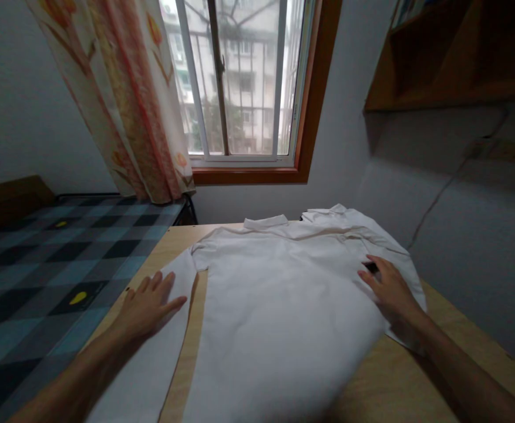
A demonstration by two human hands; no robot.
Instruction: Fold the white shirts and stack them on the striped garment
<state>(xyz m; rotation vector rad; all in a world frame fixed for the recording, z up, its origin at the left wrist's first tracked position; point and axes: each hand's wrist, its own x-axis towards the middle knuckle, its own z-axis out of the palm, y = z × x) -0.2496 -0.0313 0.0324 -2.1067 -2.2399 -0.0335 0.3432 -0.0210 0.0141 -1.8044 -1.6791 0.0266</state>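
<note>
A white collared shirt (279, 294) lies spread on the wooden table, with its collar (266, 222) toward the window. My left hand (151, 302) rests flat on the left sleeve (147, 376), fingers spread. At the shirt's right side is my right hand (391, 288), its thumb and forefinger apart. A small dark patch shows between them, and I cannot make out what it is. The other fingers of that hand are partly hidden. The shirt's lower right edge is blurred. More white cloth (349, 218), with a collar-like fold, lies at the back right.
The wooden table (455, 335) reaches toward the wall under the window (243, 88). On the left stands a bed with a checked cover (107, 252). A flowered curtain (129, 106) hangs beside the window. A wooden shelf (455, 94) juts out at the upper right.
</note>
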